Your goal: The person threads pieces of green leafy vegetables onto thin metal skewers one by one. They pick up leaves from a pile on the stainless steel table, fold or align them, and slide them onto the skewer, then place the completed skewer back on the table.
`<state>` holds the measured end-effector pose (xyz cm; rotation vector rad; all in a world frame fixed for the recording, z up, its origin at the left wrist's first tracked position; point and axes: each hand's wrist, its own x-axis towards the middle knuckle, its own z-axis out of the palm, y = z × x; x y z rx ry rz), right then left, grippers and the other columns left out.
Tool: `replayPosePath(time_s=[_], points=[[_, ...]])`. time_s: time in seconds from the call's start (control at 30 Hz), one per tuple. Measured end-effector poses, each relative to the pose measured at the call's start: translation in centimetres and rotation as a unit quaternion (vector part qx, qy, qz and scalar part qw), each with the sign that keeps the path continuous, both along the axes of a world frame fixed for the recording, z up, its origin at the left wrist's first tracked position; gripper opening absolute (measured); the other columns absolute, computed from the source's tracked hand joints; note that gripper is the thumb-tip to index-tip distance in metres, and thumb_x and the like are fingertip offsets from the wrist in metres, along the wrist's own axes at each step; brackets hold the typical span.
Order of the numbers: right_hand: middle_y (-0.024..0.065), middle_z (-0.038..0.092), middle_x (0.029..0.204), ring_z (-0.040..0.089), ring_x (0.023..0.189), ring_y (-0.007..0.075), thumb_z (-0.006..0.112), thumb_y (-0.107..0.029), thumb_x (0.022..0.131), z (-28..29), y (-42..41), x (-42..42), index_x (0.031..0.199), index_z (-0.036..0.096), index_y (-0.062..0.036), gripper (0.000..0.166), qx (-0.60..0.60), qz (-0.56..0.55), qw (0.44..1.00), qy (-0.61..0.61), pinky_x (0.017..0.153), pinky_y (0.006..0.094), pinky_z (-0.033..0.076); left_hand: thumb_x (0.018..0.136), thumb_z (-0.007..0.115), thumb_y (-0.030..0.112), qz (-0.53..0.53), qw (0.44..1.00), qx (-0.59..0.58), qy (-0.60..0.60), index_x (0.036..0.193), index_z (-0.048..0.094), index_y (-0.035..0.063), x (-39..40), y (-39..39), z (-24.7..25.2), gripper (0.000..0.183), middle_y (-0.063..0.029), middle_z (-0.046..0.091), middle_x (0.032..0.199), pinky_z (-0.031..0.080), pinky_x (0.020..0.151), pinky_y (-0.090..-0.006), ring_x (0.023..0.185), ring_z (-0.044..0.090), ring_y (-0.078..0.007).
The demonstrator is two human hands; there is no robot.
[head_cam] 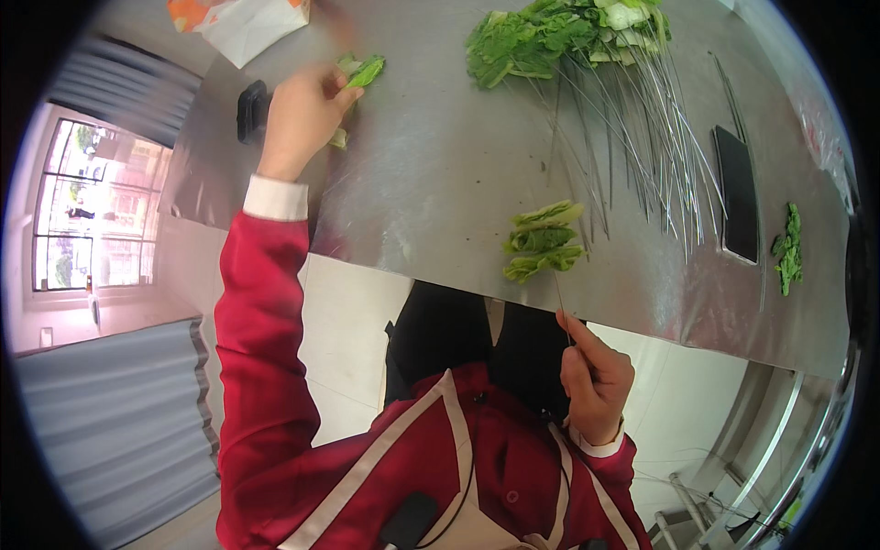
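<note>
My left hand (302, 113) pinches a green lettuce leaf (366, 71) between thumb and fingers over the far left of the metal table. A small pale leaf piece (339, 139) lies just under that hand. In front of my body, my right hand (597, 385) grips the lower end of a thin metal skewer (560, 292). Several folded leaves (544, 240) are threaded on it, above the table's front edge. At the back, a heap of leafy greens (564, 38) sits on many thin metal skewers (660, 137) whose bare ends point towards me.
The metal table (426, 165) bears a dark phone-like slab (737, 196) at right, with loose leaves (789, 249) beyond it. A black object (252, 112) lies beside my left wrist. A white and orange bag (251, 27) stands at the back left.
</note>
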<state>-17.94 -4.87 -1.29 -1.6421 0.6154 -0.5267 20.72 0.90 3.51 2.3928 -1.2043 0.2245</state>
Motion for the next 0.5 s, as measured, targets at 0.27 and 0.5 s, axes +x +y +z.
replayPosePath(time_s=[0.27, 0.5], points=[[0.0074, 0.044, 0.049, 0.046, 0.04, 0.019, 0.054, 0.003, 0.078, 0.9, 0.1, 0.2, 0.113, 0.06, -0.0003, 0.036, -0.089, 0.105, 0.99, -0.031, 0.042, 0.0278, 0.034, 0.088, 0.058, 0.009, -0.173, 0.756, -0.179, 0.606, 0.096, 0.057, 0.002, -8.1, 3.1, 0.2, 0.01, -0.01, 0.065, 0.076, 0.048, 0.059, -0.026, 0.065, 0.061, -0.0148], [0.0089, 0.053, 0.056, 0.048, 0.041, 0.0173, 0.054, 0.003, 0.075, 1.0, 0.5, -1.2, 0.109, 0.062, 0.0031, 0.035, -0.118, 0.112, 0.986, -0.023, 0.045, 0.0252, 0.036, 0.091, 0.054, 0.009, -0.208, 0.626, -0.241, 0.712, 0.1, 0.056, 0.0003, -11.3, 4.2, -2.0, 0.013, -0.0117, 0.063, 0.079, 0.048, 0.06, -0.027, 0.069, 0.061, -0.017]])
